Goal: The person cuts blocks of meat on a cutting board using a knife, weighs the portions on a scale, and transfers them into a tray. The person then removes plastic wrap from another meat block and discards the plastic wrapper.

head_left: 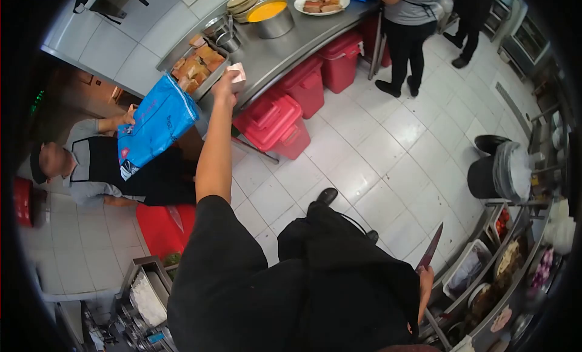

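Observation:
My left hand (225, 88) is stretched out over the edge of the steel counter, closed around a pale pinkish block (238, 76) whose kind I cannot make out. Just beside it lies a metal tray (203, 92) with several browned, orange-yellow chunks (197, 67), which look like cooked meat. Low on the right, my right hand (424, 276) grips a knife (431, 248), its blade pointing up and away from me.
A steel counter (291, 46) bears a pot of yellow liquid (267, 19) and a plate of chunks (322, 2). Red lidded bins (276, 122) stand below. Leftward, a person holds a blue bag (159, 125). Food containers (467, 268) and a black bin (482, 176) are right; other people stand beyond.

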A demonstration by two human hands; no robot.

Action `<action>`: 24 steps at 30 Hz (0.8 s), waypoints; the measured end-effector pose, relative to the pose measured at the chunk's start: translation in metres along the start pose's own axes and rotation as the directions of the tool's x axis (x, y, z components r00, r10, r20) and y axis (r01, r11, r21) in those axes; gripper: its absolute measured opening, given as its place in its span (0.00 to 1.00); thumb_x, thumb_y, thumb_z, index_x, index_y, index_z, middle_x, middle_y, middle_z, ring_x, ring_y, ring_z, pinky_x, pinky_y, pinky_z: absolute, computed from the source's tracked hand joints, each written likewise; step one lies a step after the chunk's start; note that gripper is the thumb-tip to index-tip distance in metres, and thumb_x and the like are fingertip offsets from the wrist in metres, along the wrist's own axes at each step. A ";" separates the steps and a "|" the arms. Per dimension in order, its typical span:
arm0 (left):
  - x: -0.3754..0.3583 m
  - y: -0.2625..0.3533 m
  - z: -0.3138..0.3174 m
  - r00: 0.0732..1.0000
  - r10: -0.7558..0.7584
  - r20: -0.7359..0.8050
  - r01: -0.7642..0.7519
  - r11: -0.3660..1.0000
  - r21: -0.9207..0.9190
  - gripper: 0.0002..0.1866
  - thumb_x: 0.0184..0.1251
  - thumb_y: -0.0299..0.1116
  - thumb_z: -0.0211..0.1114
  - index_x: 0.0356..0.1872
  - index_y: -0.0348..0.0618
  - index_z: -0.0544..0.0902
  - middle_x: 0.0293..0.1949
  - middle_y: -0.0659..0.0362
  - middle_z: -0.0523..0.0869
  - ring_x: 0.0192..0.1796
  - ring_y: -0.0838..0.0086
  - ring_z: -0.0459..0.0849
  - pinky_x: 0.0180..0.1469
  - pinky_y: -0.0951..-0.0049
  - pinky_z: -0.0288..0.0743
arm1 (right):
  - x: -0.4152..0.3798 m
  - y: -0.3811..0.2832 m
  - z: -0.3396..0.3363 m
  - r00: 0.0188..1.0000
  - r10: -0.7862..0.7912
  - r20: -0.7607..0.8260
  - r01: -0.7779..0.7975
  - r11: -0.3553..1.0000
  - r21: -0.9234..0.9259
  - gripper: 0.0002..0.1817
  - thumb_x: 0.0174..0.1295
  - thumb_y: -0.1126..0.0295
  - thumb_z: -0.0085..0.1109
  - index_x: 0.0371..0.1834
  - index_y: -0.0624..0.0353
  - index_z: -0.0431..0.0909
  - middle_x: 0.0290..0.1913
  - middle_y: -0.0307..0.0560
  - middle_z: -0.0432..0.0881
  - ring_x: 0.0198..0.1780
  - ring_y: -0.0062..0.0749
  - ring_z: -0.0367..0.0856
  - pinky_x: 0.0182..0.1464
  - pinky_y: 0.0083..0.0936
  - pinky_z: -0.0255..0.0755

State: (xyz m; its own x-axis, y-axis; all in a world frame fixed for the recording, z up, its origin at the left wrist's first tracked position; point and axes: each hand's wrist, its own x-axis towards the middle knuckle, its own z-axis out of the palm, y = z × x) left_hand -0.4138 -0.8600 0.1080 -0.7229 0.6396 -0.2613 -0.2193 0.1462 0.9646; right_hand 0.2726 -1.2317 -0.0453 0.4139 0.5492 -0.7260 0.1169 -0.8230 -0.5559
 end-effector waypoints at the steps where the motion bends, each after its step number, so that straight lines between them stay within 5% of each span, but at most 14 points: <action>1: 0.038 0.000 -0.011 1.000 0.010 0.000 -0.010 1.000 -0.003 0.25 0.45 0.36 0.74 0.48 0.45 0.79 0.38 0.58 0.83 0.37 0.69 0.83 0.34 0.66 0.75 | 0.002 -0.003 0.011 1.000 0.002 0.008 -0.002 1.000 -0.008 0.06 0.66 0.67 0.43 0.36 0.57 0.64 0.18 0.43 0.65 0.11 0.30 0.66 0.09 0.31 0.64; 7: 0.198 0.022 -0.041 0.992 0.126 -0.015 -0.125 0.990 0.066 0.28 0.38 0.31 0.75 0.46 0.36 0.78 0.40 0.54 0.84 0.38 0.64 0.85 0.35 0.64 0.79 | -0.006 -0.024 0.099 0.997 0.068 0.046 -0.071 0.996 0.059 0.06 0.64 0.68 0.47 0.37 0.59 0.66 0.20 0.41 0.68 0.16 0.28 0.69 0.14 0.29 0.66; 9: 0.238 0.019 -0.053 0.987 0.123 -0.106 -0.102 0.978 0.184 0.33 0.34 0.33 0.76 0.48 0.34 0.77 0.43 0.51 0.84 0.43 0.60 0.85 0.42 0.63 0.79 | -0.027 -0.047 0.117 0.984 0.157 0.083 -0.163 0.984 0.072 0.05 0.63 0.70 0.49 0.36 0.60 0.69 0.21 0.40 0.69 0.19 0.26 0.70 0.18 0.26 0.66; 11: 0.243 0.035 -0.057 0.936 0.293 -0.194 -0.134 0.809 0.572 0.38 0.30 0.34 0.77 0.51 0.31 0.76 0.47 0.47 0.83 0.47 0.58 0.84 0.48 0.65 0.78 | -0.020 -0.025 0.122 0.981 0.180 0.077 -0.185 0.981 0.061 0.05 0.63 0.70 0.50 0.36 0.60 0.69 0.21 0.39 0.69 0.19 0.25 0.69 0.18 0.25 0.65; 13: 0.237 0.061 -0.055 0.938 0.321 -0.132 -0.150 0.718 0.680 0.41 0.28 0.35 0.76 0.53 0.31 0.76 0.49 0.44 0.83 0.52 0.55 0.83 0.54 0.64 0.76 | -0.007 -0.004 0.129 0.979 0.190 0.074 -0.195 0.979 0.061 0.04 0.63 0.70 0.50 0.35 0.59 0.69 0.20 0.38 0.69 0.18 0.24 0.69 0.18 0.24 0.64; 15: 0.287 0.072 -0.065 0.861 0.507 -0.031 -0.265 0.500 0.825 0.42 0.34 0.37 0.75 0.59 0.33 0.73 0.55 0.41 0.79 0.59 0.53 0.78 0.61 0.61 0.71 | 0.001 0.007 0.135 0.977 0.200 0.073 -0.204 0.977 0.065 0.04 0.63 0.71 0.51 0.35 0.58 0.68 0.20 0.37 0.68 0.18 0.23 0.68 0.18 0.23 0.63; 16: 0.292 0.081 -0.060 0.866 0.500 -0.032 -0.260 0.505 0.823 0.42 0.34 0.37 0.75 0.59 0.33 0.73 0.55 0.41 0.79 0.59 0.53 0.78 0.61 0.61 0.71 | 0.000 0.007 0.134 0.977 0.202 0.065 -0.206 0.977 0.061 0.04 0.63 0.71 0.51 0.35 0.58 0.68 0.20 0.37 0.68 0.18 0.23 0.68 0.18 0.23 0.63; 18: 0.290 0.105 -0.057 0.720 0.694 0.019 -0.329 0.316 0.890 0.45 0.40 0.41 0.74 0.65 0.36 0.67 0.63 0.40 0.72 0.67 0.50 0.70 0.69 0.57 0.61 | -0.027 -0.032 0.136 0.978 0.207 0.005 -0.207 0.977 0.049 0.04 0.64 0.70 0.51 0.35 0.58 0.68 0.20 0.37 0.68 0.18 0.24 0.68 0.17 0.23 0.63; 21: 0.292 0.087 -0.051 0.767 0.641 -0.043 -0.211 0.316 0.925 0.46 0.46 0.43 0.72 0.68 0.36 0.62 0.68 0.40 0.64 0.70 0.48 0.63 0.72 0.56 0.55 | -0.051 -0.076 0.142 0.979 0.192 -0.068 -0.189 0.980 0.055 0.04 0.65 0.70 0.50 0.36 0.58 0.67 0.20 0.37 0.69 0.17 0.24 0.68 0.17 0.24 0.63; 24: 0.250 0.042 -0.033 0.729 0.673 0.123 -0.426 0.307 0.851 0.44 0.48 0.36 0.69 0.69 0.38 0.61 0.69 0.37 0.60 0.73 0.47 0.57 0.74 0.49 0.47 | -0.048 -0.046 0.136 0.973 0.231 -0.005 -0.228 0.964 0.140 0.05 0.66 0.69 0.50 0.36 0.58 0.68 0.21 0.38 0.69 0.18 0.24 0.69 0.18 0.23 0.63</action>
State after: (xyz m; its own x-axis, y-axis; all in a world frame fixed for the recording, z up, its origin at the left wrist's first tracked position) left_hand -0.6251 -0.7191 0.0821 -0.5946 0.6575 0.4628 0.7984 0.4147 0.4366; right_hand 0.1242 -1.2003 -0.0399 0.4342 0.3436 -0.8327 -0.1077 -0.8980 -0.4266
